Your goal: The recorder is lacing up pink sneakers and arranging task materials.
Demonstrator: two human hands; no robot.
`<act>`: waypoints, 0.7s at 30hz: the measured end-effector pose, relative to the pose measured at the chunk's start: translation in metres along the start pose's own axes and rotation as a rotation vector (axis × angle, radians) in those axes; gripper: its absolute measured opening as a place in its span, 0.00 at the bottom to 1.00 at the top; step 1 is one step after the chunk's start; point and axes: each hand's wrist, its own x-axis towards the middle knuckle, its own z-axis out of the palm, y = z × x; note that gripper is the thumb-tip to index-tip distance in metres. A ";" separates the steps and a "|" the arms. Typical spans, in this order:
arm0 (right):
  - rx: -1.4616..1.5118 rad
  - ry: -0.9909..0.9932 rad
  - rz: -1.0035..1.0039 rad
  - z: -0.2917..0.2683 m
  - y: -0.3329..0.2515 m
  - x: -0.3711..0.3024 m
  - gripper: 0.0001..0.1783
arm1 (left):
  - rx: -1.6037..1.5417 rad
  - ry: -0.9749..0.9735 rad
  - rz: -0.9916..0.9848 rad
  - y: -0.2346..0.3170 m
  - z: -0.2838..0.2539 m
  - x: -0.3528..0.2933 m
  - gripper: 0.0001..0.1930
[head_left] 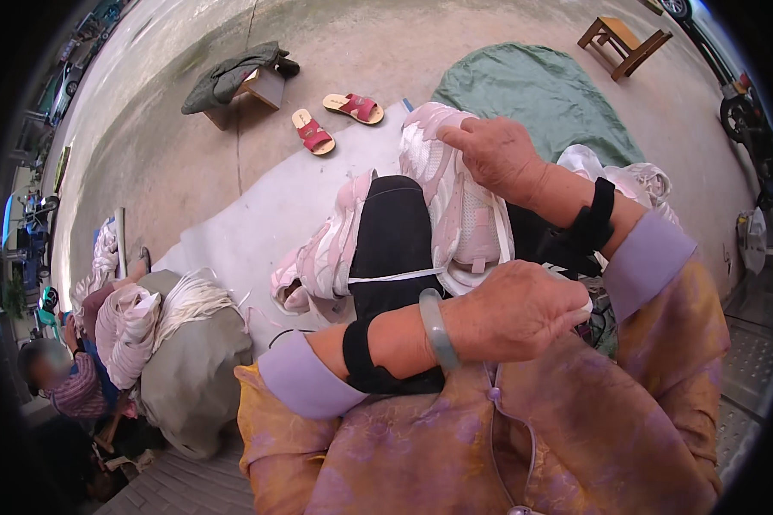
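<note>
Pink-and-white shoe uppers [477,227] lie stacked over my lap, and another bunch of them [322,249] rests against my black-clad leg [395,232]. A thin white lace or band [395,276] crosses that leg between the two bunches. My right hand [494,154] is raised at the far end of the middle stack, fingers curled together against the uppers; anything within them is hidden. Nearer my body, my left hand [520,313] is closed in a fist over the near end of the stack. A small whitish bit shows by its thumb, too small to name.
Red slippers [313,133] and a white sheet [258,215] lie ahead, beside a green cloth [532,94]. Low stools stand left [262,88] and right [618,43]. At left, a covered heap [193,369] bears white laces [193,305] and uppers, near another person [77,378].
</note>
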 end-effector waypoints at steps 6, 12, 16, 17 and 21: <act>-0.469 -0.236 -0.564 -0.020 0.000 0.009 0.02 | -0.039 -0.006 -0.027 0.008 0.004 0.005 0.08; 0.078 0.032 -0.033 -0.016 -0.007 0.028 0.07 | 0.005 -0.012 -0.025 0.005 0.006 0.003 0.06; 0.460 0.091 0.320 -0.022 0.001 0.027 0.10 | 0.070 -0.020 -0.052 0.011 -0.002 -0.001 0.05; 0.506 0.100 0.299 -0.021 0.000 0.022 0.10 | 0.070 -0.029 -0.051 0.011 -0.003 -0.002 0.05; 0.511 0.131 0.291 -0.017 0.010 -0.003 0.07 | 0.124 -0.037 -0.026 0.009 -0.003 -0.009 0.04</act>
